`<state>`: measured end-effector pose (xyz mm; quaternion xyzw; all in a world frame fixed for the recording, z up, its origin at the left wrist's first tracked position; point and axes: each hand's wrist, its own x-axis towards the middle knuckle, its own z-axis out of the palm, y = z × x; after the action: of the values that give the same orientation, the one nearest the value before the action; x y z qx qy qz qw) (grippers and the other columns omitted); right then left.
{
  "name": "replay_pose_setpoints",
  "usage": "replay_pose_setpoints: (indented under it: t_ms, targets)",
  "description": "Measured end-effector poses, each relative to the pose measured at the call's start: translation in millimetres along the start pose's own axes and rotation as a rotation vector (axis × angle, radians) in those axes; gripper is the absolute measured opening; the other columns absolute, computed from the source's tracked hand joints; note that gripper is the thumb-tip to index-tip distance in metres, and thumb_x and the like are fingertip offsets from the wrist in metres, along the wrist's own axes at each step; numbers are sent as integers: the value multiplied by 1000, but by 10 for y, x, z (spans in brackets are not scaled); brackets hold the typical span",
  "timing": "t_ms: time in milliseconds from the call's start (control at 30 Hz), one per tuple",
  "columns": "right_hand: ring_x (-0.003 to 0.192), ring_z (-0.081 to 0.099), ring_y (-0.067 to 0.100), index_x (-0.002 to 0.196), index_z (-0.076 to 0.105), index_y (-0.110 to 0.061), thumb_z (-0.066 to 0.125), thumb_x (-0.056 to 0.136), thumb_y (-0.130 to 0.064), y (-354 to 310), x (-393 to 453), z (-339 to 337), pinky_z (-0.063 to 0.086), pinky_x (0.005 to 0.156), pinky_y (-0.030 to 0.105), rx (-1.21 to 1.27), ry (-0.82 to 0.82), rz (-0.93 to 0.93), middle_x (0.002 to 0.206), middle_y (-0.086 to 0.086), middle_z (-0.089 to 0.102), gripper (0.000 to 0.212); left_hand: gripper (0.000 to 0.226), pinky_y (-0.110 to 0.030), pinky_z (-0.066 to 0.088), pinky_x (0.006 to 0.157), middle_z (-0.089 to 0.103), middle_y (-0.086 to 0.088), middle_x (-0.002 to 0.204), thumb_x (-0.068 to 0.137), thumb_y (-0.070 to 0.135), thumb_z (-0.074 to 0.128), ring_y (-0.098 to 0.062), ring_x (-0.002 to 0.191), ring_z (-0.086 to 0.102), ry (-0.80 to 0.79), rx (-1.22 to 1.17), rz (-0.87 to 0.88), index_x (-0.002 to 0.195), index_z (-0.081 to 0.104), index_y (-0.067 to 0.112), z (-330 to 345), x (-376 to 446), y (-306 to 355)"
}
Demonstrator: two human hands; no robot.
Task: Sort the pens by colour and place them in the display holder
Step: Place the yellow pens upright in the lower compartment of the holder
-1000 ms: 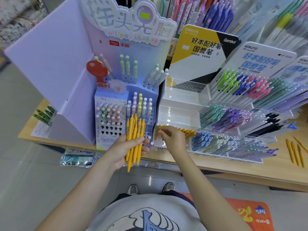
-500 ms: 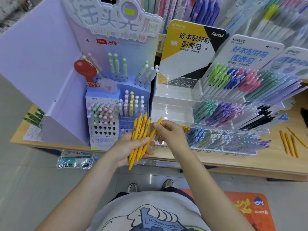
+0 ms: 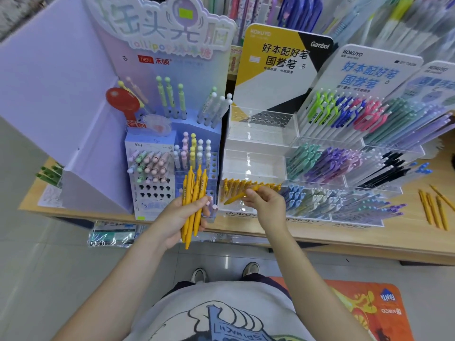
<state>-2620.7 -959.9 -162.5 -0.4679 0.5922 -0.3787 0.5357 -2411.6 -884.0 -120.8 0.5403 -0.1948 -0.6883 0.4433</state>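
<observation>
My left hand (image 3: 177,220) grips a bundle of several yellow pens (image 3: 193,193), held upright in front of the lilac pen stand. My right hand (image 3: 264,203) pinches a single yellow pen (image 3: 237,196) and holds it slanted over the front left compartment of the clear display holder (image 3: 256,166). A row of yellow pens (image 3: 248,186) lies in that compartment. Its other compartments hold teal, purple, black, blue and pastel pens.
Several loose yellow pens (image 3: 434,210) lie on the wooden table (image 3: 369,238) at the right. A lilac stand (image 3: 157,168) with pastel pens is at the left, green pens (image 3: 50,174) beyond it. Upper rack holds green, blue and pink pens (image 3: 344,112).
My right hand took one yellow pen from the bundle in my left hand and carried it right, over the front left compartment. The left hand's bundle stays upright.
</observation>
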Motion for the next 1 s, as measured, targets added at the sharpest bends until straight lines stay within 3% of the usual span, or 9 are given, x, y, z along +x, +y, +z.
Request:
replay_pose_setpoints:
  t_ms: [167, 233, 333, 400, 500, 600, 800, 1000]
  targets:
    - [77, 71, 21, 86, 68, 0, 65, 93, -12, 89, 36, 82, 59, 81, 47, -133, -27, -37, 72, 2, 71, 14, 35, -30, 54, 55, 68, -6, 75, 79, 30, 69, -19, 57, 63, 25, -1, -7, 107, 66, 9, -28, -14, -9]
    - [77, 71, 18, 83, 71, -12, 66, 92, -15, 104, 34, 130, 58, 81, 49, -171, -59, -63, 73, -3, 71, 11, 39, -30, 54, 55, 68, -6, 75, 78, 31, 69, -19, 57, 63, 29, 3, -16, 110, 65, 8, -29, -9, -14]
    - [76, 68, 19, 73, 72, -39, 69, 90, -17, 81, -4, 212, 58, 80, 46, -210, -113, -85, 73, -6, 71, 27, 39, -30, 54, 56, 69, -6, 75, 80, 31, 68, -19, 56, 63, 19, -2, -26, 112, 65, 8, -35, 9, -21]
    - [69, 64, 17, 70, 71, -43, 70, 90, -17, 45, -27, 254, 59, 75, 42, -205, -147, -67, 68, -11, 68, 33, 40, -30, 54, 55, 69, -6, 76, 80, 31, 68, -19, 56, 63, 22, -5, -26, 113, 64, 8, -47, 26, -27]
    - [60, 62, 15, 84, 72, -32, 68, 92, -17, 18, -47, 281, 57, 64, 35, -124, -178, -15, 65, -6, 66, 17, 43, -30, 53, 55, 68, -7, 76, 80, 31, 69, -19, 56, 63, 21, -11, -25, 115, 64, 7, -64, 40, -46]
    - [64, 67, 23, 94, 73, -19, 66, 93, -19, 34, -50, 284, 60, 69, 41, -51, -200, 48, 74, 3, 70, 7, 38, -30, 53, 54, 68, -8, 76, 79, 31, 70, -19, 56, 63, 2, -19, -24, 109, 65, 10, -60, 37, -71]
    - [74, 71, 27, 102, 69, -17, 64, 94, -29, 68, -91, 314, 61, 74, 42, -3, -237, 130, 94, 13, 72, 16, 50, -29, 52, 52, 67, -8, 76, 76, 32, 72, -20, 56, 62, -10, -16, -33, 116, 61, 5, -40, 45, -111]
    - [66, 70, 27, 100, 62, -3, 71, 89, -27, 56, -95, 400, 60, 68, 41, 31, -184, 208, 90, 18, 72, 28, 45, -31, 53, 58, 68, -8, 81, 81, 25, 68, -22, 64, 65, -70, 24, -12, 121, 62, 6, -47, 29, -125]
